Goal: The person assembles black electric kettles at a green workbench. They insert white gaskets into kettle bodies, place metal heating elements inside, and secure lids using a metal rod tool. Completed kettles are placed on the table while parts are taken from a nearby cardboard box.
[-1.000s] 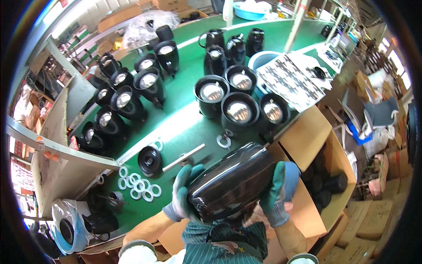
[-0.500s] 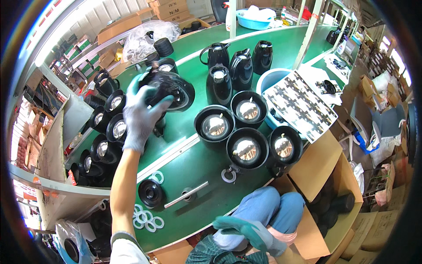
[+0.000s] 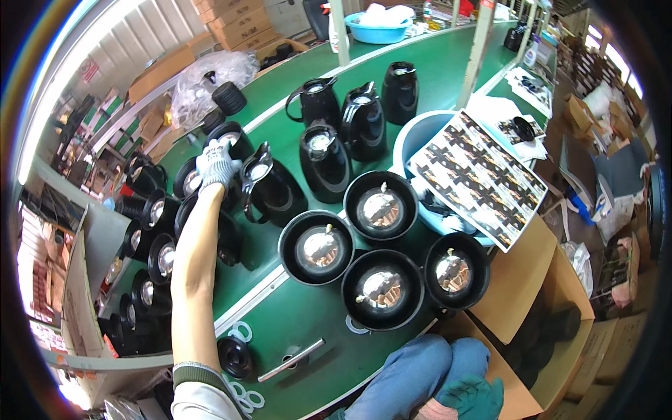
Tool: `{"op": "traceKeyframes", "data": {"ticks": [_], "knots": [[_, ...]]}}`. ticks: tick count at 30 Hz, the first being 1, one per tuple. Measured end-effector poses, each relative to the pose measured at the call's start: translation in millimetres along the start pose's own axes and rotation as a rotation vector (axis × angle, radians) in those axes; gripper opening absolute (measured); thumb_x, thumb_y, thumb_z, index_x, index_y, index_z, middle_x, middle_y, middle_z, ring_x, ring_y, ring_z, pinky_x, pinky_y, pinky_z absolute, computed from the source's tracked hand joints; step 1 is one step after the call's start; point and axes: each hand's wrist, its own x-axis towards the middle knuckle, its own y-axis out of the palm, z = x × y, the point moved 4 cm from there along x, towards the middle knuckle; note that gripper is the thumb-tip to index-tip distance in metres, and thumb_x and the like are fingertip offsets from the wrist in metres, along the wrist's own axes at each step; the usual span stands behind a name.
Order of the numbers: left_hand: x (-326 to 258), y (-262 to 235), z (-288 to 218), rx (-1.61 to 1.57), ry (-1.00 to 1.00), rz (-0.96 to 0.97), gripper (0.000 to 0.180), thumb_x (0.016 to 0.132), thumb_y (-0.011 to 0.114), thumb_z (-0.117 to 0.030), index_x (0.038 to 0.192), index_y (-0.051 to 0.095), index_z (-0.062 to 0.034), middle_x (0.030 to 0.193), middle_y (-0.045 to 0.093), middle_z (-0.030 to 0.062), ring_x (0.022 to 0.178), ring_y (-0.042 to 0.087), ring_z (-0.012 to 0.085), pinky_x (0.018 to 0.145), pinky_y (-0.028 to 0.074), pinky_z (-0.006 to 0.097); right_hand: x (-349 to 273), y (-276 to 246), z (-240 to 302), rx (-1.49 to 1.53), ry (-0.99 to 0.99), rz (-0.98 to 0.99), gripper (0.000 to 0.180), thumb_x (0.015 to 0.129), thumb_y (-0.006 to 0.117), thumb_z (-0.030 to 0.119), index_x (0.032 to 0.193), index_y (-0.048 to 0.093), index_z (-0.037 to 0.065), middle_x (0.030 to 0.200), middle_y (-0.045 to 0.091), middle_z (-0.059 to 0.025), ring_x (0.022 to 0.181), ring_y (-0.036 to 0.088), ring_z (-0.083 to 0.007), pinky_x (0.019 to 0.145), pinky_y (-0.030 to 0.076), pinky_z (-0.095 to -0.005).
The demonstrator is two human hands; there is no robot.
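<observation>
We look down on a long green work table (image 3: 420,77) in a crowded workshop, with cardboard boxes stacked along the far wall. Our left hand (image 3: 218,164), in a grey-white glove, reaches far out to the left side of the table, its fingers curled over the rim of a black jug body (image 3: 227,143) that stands among a row of similar open black shells. Just beside it to the right stands a black jug with a handle (image 3: 269,189). Nearer us sit four round black housings with shiny liners (image 3: 381,287). Our right hand (image 3: 472,395), in a teal glove, rests low on our blue-trousered knee, holding nothing; we cannot tell how its fingers lie.
</observation>
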Motion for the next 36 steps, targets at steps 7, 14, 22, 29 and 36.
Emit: {"op": "traceKeyframes", "data": {"ticks": [7, 14, 22, 29, 36], "knots": [[-14, -41, 5, 0.014, 0.166, -0.340, 0.042, 0.079, 0.083, -0.024, 0.119, 0.071, -0.0177, 0.116, 0.066, 0.0099, 0.107, 0.066, 0.0287, 0.091, 0.054, 0.042, 0, -19, 0, -0.445, 0.047, -0.045, 0.080, 0.104, 0.040, 0.060, 0.148, 0.047, -0.006, 0.148, 0.054, -0.0263, 0.141, 0.049, -0.0414, 0.124, 0.029, -0.0563], [-125, -241, 44, -0.333, 0.612, -0.619, 0.034, 0.073, 0.081, -0.002, 0.105, 0.070, -0.0084, 0.116, 0.065, 0.0116, 0.111, 0.065, 0.0334, 0.093, 0.054, 0.041, 8, 102, -29, -1.442, -0.159, -0.171, 0.053, 0.092, 0.064, 0.012, 0.139, 0.056, -0.011, 0.133, 0.063, -0.0273, 0.123, 0.064, -0.0323, 0.105, 0.052, -0.0421], [-320, -349, 13, -0.471, 1.106, -0.077, 0.033, 0.071, 0.085, -0.018, 0.099, 0.074, -0.0055, 0.122, 0.066, 0.0150, 0.114, 0.068, 0.0314, 0.095, 0.055, 0.040, 23, 276, -41, -1.990, -1.214, 0.903, 0.081, 0.075, 0.088, 0.029, 0.145, 0.057, 0.005, 0.153, 0.047, -0.0227, 0.141, 0.046, -0.0452, 0.112, 0.042, -0.0551], [-432, -323, -56, -0.856, 1.369, 0.251, 0.034, 0.076, 0.087, -0.019, 0.107, 0.077, -0.0105, 0.124, 0.066, 0.0156, 0.115, 0.067, 0.0350, 0.097, 0.056, 0.044, -36, 227, -30, -1.805, -0.773, 1.250, 0.050, 0.070, 0.092, 0.025, 0.107, 0.061, 0.010, 0.146, 0.057, -0.0182, 0.130, 0.058, -0.0395, 0.105, 0.048, -0.0498], [-514, -252, -109, -0.858, 1.340, 0.121, 0.073, 0.069, 0.088, -0.022, 0.135, 0.062, -0.0054, 0.141, 0.059, 0.0239, 0.131, 0.058, 0.0445, 0.108, 0.047, 0.056, -150, 77, 25, -1.465, -0.819, 0.203, 0.043, 0.076, 0.093, 0.018, 0.098, 0.059, 0.004, 0.146, 0.059, -0.0228, 0.132, 0.060, -0.0286, 0.108, 0.047, -0.0388]]}}
